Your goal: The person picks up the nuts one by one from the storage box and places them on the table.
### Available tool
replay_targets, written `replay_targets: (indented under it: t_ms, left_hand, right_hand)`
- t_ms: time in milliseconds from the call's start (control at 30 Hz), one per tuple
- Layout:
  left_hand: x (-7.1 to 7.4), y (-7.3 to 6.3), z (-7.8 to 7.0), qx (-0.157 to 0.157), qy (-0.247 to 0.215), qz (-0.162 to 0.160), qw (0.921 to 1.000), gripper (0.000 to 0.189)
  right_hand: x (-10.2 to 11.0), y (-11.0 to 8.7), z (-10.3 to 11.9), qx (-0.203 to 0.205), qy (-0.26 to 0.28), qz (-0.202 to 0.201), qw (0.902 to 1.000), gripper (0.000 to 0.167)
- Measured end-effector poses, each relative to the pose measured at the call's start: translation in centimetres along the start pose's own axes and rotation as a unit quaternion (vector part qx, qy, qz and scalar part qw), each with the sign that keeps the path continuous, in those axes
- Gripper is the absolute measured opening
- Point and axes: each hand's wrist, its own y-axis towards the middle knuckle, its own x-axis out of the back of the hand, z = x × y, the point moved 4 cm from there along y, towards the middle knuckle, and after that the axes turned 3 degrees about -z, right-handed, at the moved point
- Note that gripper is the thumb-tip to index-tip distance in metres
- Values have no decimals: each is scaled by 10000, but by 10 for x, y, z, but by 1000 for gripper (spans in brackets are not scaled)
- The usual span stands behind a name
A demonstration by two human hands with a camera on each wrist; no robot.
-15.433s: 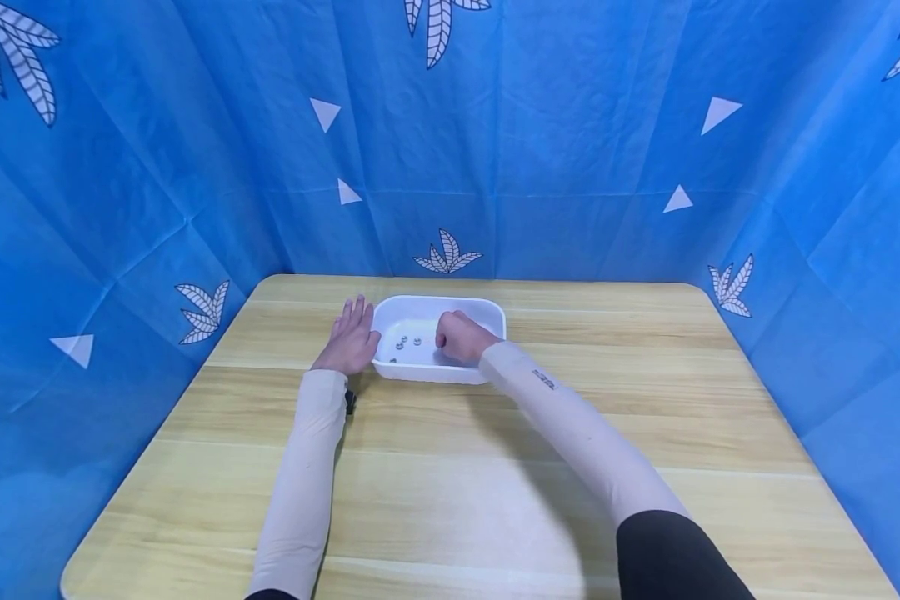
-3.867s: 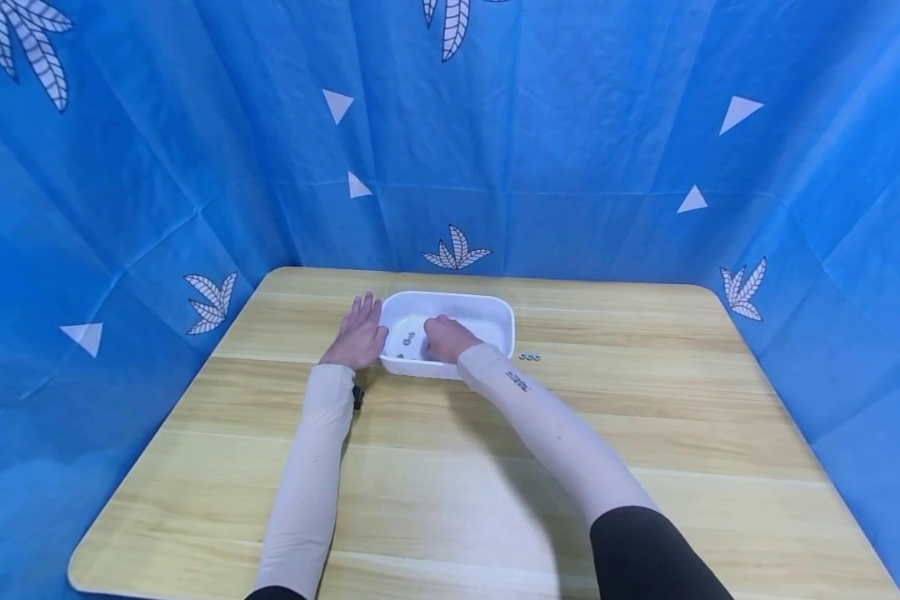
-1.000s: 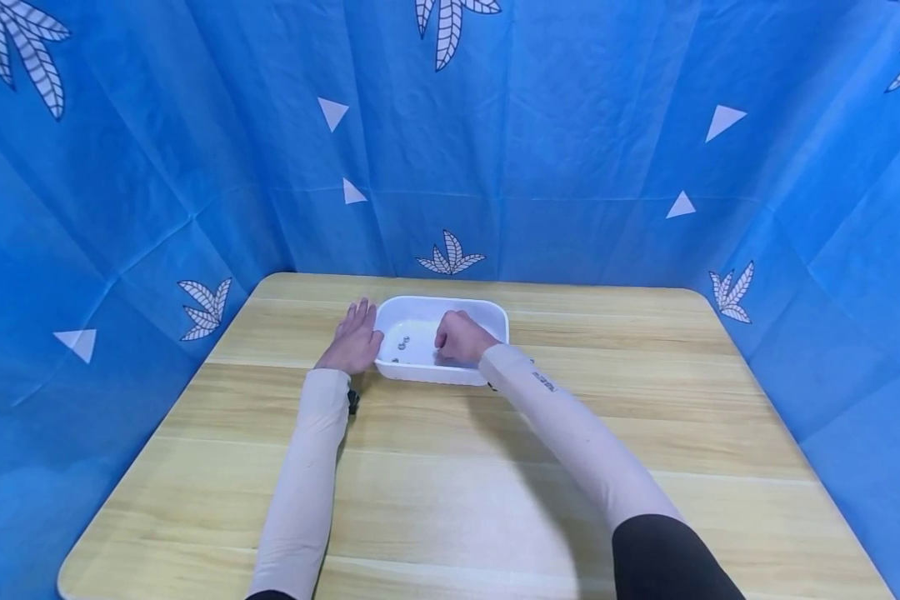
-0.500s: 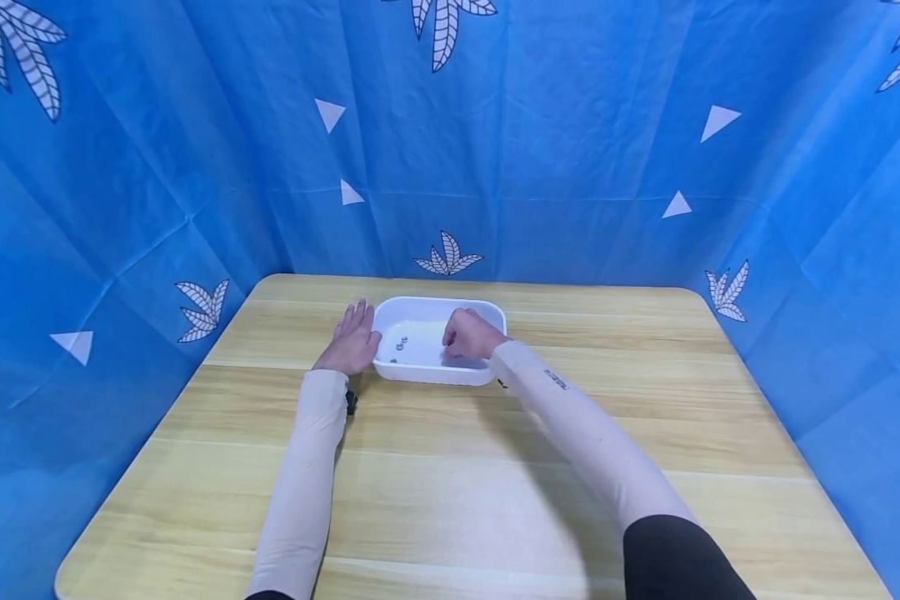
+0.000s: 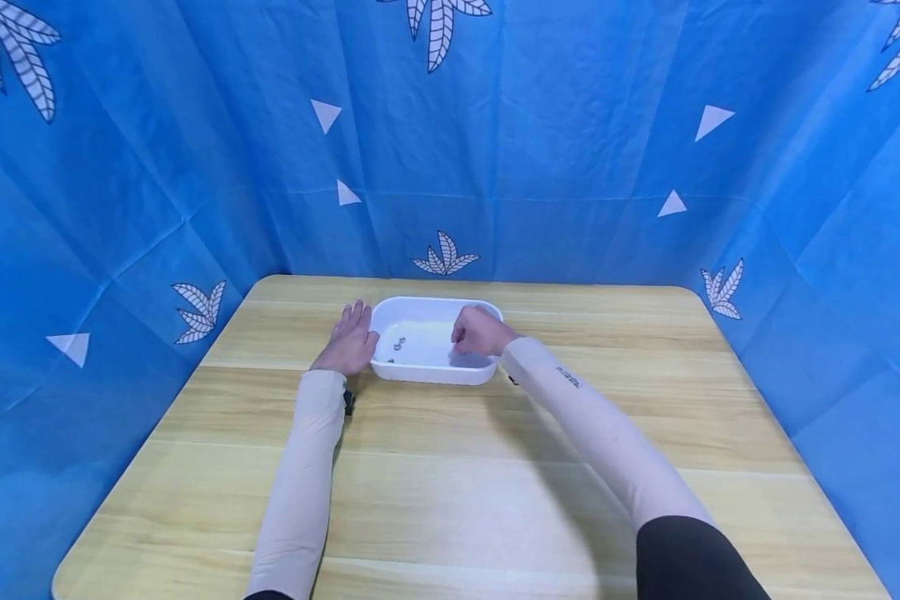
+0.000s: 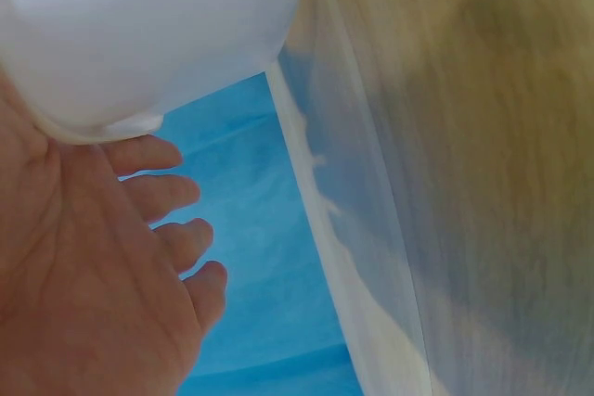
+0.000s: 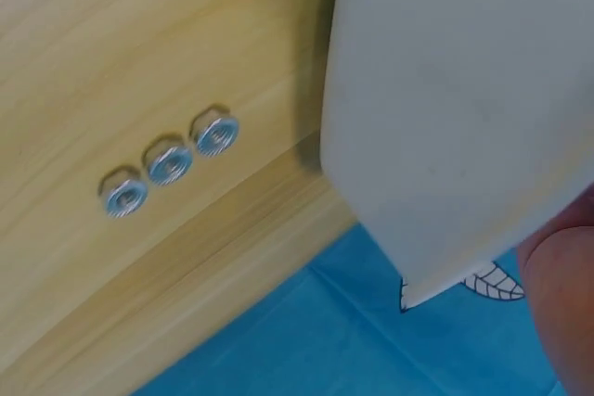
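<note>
The left hand (image 5: 347, 340) lies with its fingers straight and parted against the left end of a white tray (image 5: 431, 375), which sits near the far edge of the wooden surface (image 5: 435, 500), left of its middle; the hand seems to be steadying it. Inside, toward the tray's left end, three small nuts (image 5: 397, 347) show, two close together and one nearer the front wall; these look like what is left to take out, though others could be hidden. The right hand (image 5: 482, 331) is over the tray's right part, its fingers curled narrow; I cannot tell whether a nut is between them. Beyond the tray's right end, toward the surface's right edge, the right wrist view shows a neat row of three flanged nuts (image 7: 168, 160) standing on the surface. That row appears to be the finished part, so the sorting looks roughly half done, judging only by the nuts in sight.
</note>
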Motion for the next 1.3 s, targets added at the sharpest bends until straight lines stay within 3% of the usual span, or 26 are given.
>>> replay_targets:
  t_ms: [67, 200, 700, 1300]
  left_hand:
    - [1, 0, 0, -24, 17, -27, 10000, 67]
    - [0, 1, 1, -28, 27, -1, 10000, 67]
    - [1, 2, 2, -25, -60, 59, 10000, 68]
    - [1, 0, 0, -31, -42, 72, 10000, 68]
  right_hand:
    - [2, 0, -3, 213, -60, -40, 9997, 12]
    - [5, -4, -4, 257, -104, -65, 9996, 11]
    - [18, -18, -11, -467, 43, 42, 9989, 24]
    - [38, -34, -14, -495, 164, -156, 9985, 22]
